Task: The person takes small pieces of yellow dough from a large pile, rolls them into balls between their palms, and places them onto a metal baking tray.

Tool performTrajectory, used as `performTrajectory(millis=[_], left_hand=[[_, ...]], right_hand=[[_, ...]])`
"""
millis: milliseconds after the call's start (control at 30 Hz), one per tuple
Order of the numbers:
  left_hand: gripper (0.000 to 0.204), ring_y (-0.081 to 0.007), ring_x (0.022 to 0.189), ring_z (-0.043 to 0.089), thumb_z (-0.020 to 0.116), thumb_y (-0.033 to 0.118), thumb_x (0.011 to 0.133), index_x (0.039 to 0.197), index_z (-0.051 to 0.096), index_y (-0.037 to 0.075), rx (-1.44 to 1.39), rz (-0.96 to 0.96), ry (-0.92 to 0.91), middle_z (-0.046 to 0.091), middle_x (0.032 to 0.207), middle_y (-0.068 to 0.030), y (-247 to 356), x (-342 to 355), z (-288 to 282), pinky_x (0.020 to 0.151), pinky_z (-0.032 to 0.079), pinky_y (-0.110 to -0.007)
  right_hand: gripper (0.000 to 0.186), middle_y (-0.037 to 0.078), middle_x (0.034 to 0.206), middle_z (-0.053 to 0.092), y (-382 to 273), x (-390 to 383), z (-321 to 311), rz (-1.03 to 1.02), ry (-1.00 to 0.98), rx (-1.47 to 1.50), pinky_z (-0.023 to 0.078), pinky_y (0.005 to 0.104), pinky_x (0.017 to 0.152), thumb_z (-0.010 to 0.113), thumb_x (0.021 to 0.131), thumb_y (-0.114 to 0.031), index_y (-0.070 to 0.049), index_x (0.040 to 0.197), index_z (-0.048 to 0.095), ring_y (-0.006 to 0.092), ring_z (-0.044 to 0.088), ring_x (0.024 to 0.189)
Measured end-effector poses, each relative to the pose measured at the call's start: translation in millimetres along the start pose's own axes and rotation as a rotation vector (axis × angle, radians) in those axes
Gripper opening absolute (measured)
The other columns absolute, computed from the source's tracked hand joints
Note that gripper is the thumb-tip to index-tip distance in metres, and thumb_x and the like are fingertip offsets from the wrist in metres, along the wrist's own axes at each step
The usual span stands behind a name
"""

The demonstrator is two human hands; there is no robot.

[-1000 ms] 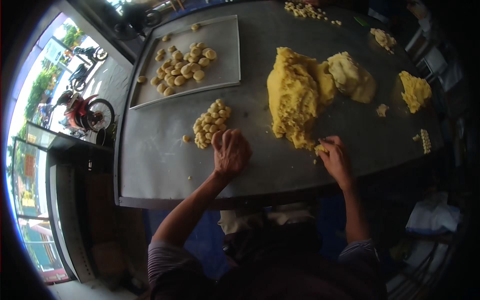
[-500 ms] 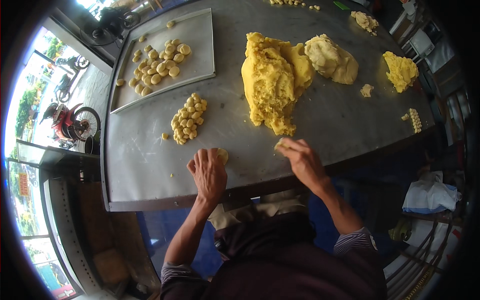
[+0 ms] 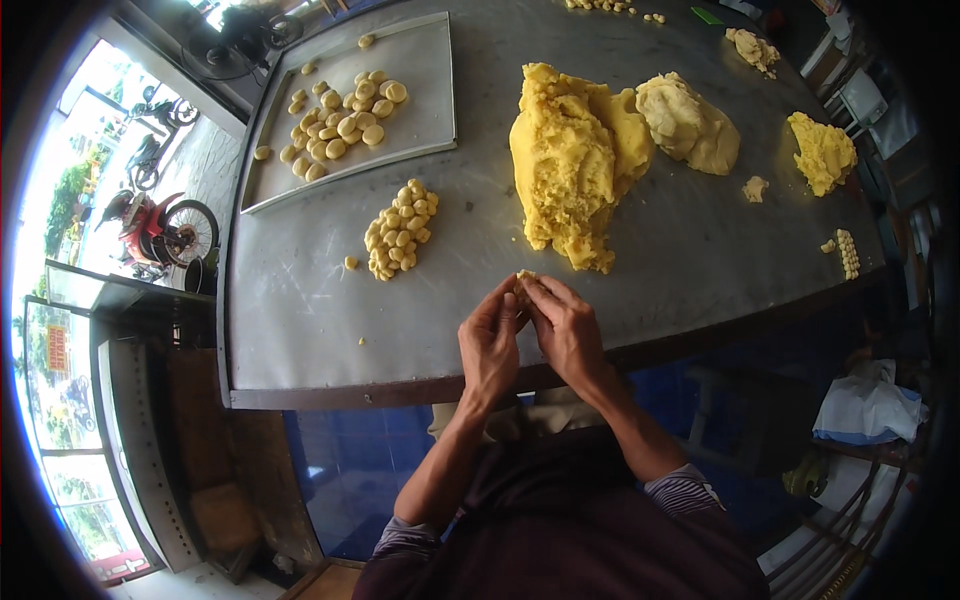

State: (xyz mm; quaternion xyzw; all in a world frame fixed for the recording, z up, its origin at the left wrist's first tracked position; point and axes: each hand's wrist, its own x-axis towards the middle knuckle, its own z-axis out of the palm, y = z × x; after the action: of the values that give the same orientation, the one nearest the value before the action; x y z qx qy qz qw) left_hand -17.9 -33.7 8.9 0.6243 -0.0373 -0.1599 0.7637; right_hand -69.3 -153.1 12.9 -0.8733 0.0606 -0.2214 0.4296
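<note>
My left hand (image 3: 488, 345) and my right hand (image 3: 570, 328) meet over the near edge of the metal table, fingertips pinched together. Between them they hold a small piece of pale yellow dough (image 3: 526, 275), mostly hidden by the fingers. Just beyond stands a big crumbly yellow mass of dough (image 3: 565, 165), with a smoother, paler dough lump (image 3: 690, 125) against its right side. To the left of my hands lies a heap of small dough balls (image 3: 401, 228), with one single ball (image 3: 351, 263) apart from it.
A shallow metal tray (image 3: 425, 90) at the far left holds several rounded dough pieces (image 3: 345, 125). At the right lie a yellow dough lump (image 3: 823, 153), a small pale scrap (image 3: 755, 188) and rows of tiny dough balls (image 3: 847, 254). The table's front edge (image 3: 330, 397) runs below my hands.
My hands were apart, the left over a flat dough disc on the table, the right pinching a small piece. Now they have come together around dough, and the disc has left the tabletop.
</note>
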Motion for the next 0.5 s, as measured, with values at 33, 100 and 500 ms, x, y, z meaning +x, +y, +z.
performTrajectory(millis=[33, 100, 500], left_hand=[[0.031, -0.0191, 0.094, 0.071, 0.056, 0.022, 0.107, 0.116, 0.069, -0.005, -0.109, -0.01, -0.007, 0.071, 0.113, -0.0139, 3.5, 1.1, 1.4, 0.084, 0.06, -0.029], [0.023, -0.017, 0.086, 0.073, 0.061, 0.015, 0.102, 0.11, 0.071, -0.004, 0.177, -0.083, -0.059, 0.075, 0.097, -0.0136, 15.6, 16.1, -9.3, 0.069, 0.06, -0.03], [0.02, -0.0412, 0.079, 0.07, 0.073, 0.008, 0.082, 0.099, 0.064, 0.001, 0.88, 0.365, -0.024, 0.07, 0.082, -0.0208, -30.2, 17.9, -22.5, 0.066, 0.054, -0.046]], right_hand=[[0.039, 0.019, 0.122, 0.068, -0.8, 3.5, -2.9, 0.012, 0.001, 0.062, 0.055, 0.0427, 0.093, 0.067, 0.088, 0.005, -0.001, 0.127, 0.067, 0.0372, 0.066, 0.106], [0.035, 0.017, 0.121, 0.069, -2.9, 7.1, -10.5, 0.041, 0.006, 0.182, 0.055, 0.0419, 0.092, 0.069, 0.087, 0.003, -0.003, 0.121, 0.072, 0.0357, 0.066, 0.105], [0.027, 0.015, 0.11, 0.073, -13.3, 10.8, -0.8, 0.044, -0.118, 0.085, 0.06, 0.0336, 0.075, 0.073, 0.086, 0.005, -0.002, 0.112, 0.075, 0.0277, 0.073, 0.089]])
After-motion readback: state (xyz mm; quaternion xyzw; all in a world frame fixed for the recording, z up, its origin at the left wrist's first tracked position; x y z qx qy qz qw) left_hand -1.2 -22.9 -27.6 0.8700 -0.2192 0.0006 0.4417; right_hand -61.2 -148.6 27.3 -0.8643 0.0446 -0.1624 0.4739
